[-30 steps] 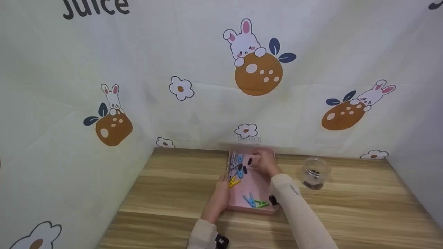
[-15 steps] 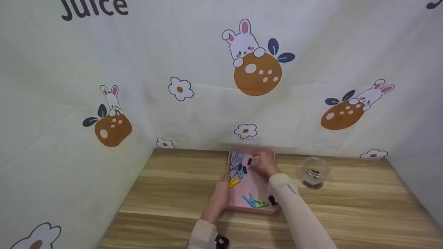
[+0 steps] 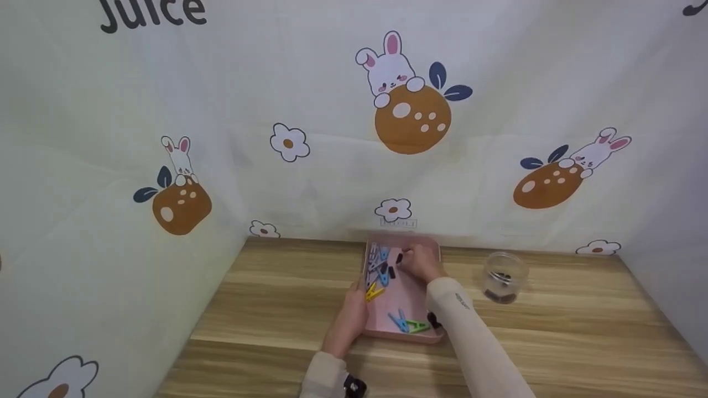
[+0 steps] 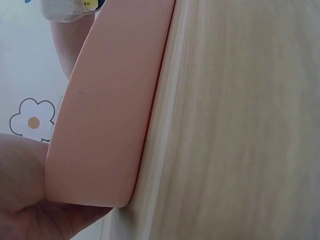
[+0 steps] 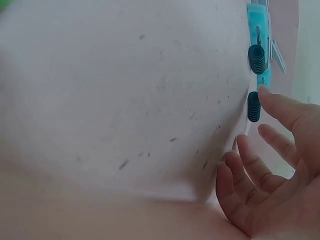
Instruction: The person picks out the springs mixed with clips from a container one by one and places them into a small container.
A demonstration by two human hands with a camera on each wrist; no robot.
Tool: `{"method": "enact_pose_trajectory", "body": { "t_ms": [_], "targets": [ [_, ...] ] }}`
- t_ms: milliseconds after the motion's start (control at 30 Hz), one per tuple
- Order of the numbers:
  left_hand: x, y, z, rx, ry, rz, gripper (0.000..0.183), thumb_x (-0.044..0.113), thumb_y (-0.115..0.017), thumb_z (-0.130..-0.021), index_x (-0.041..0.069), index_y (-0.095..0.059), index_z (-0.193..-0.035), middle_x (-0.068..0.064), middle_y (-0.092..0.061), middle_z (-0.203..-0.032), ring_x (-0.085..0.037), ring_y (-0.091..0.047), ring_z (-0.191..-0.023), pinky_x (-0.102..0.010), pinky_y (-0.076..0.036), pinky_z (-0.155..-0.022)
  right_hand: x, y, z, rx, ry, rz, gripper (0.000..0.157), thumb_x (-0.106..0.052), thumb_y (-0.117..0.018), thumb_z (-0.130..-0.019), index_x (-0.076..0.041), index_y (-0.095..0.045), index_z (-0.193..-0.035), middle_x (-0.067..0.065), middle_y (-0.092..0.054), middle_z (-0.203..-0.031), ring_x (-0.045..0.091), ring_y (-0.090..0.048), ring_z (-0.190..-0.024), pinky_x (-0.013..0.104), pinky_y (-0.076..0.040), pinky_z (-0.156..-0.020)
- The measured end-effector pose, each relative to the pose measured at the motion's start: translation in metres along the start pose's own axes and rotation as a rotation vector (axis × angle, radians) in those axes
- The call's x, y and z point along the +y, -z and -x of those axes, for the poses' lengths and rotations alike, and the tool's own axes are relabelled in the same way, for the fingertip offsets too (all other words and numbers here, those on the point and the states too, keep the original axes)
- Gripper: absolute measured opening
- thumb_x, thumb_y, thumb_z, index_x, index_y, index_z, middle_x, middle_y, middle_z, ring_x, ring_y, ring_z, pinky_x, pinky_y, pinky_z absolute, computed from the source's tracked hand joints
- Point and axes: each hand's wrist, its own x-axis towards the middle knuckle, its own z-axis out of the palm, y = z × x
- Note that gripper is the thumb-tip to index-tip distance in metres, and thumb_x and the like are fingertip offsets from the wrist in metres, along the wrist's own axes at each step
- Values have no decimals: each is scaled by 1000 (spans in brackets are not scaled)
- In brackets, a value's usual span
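Note:
In the head view my left hand (image 3: 353,309) grips the left side of a pink tray (image 3: 381,335). The left wrist view shows that hand (image 4: 30,200) round the tray's corner, some fingers hidden behind it. Over the tray's far right part is my right hand (image 3: 423,263), its fingertips right beside a small black ribbed piece (image 3: 399,258). The right wrist view has its fingers (image 5: 280,107) spread and slightly bent, with a gap between them around the ribbed piece (image 5: 254,106). Another ribbed piece (image 5: 257,59) lies in front of a blue clothespin (image 5: 258,20).
Several clothespins lie along the tray's left side, including a yellow clothespin (image 3: 374,291). A blue clothespin (image 3: 398,320) and a green clothespin (image 3: 417,326) lie at the near end. Right of the tray, a clear plastic cup (image 3: 504,276) holds dark pieces. A printed cloth (image 3: 321,182) hangs behind the table.
My right hand and forearm have shifted slightly left, fingertips staying near the same black piece. The left hand, tray and cup have kept their places.

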Motion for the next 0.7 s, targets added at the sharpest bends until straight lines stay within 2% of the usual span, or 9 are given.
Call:
{"method": "enact_pose_trajectory", "body": {
  "t_ms": [233, 467, 633, 700],
  "targets": [
    [0, 0, 2, 10, -12, -28, 53, -4, -38, -110, -6, -28, -163, -33, -40, -160, -45, -44, -148, -57, -39, -120, 1, -4, -1, -8, -35, -11, 36, -10, -74, -94, 0, -71, -128, 19, -70, -135, 37, -64, -124, 53, -51, -110],
    [2, 0, 2, 21, -36, -48, 51, -5, -36, -111, -9, -29, -161, -32, -47, -154, -44, -49, -144, -56, -42, -118, 3, -6, -7, 0, -70, -2, 24, -9, -76, -93, -5, -76, -117, 12, -72, -118, 30, -64, -106, 47, -56, -97],
    [3, 1, 1, 16, -13, -36, 52, -2, -38, -112, -5, -29, -163, -31, -42, -159, -44, -46, -147, -57, -41, -119, 3, -7, -8, 9, -55, 18, 23, -9, -77, -92, -5, -76, -114, 12, -73, -115, 29, -65, -103, 47, -57, -96],
    [2, 1, 0, 21, -26, -54, 52, -3, -40, -111, -7, -30, -162, -32, -43, -158, -45, -47, -145, -57, -42, -118, 3, -7, -8, 18, -40, 26, 23, -10, -77, -91, -5, -77, -113, 13, -74, -115, 30, -66, -104, 47, -57, -97]
  ]
}}
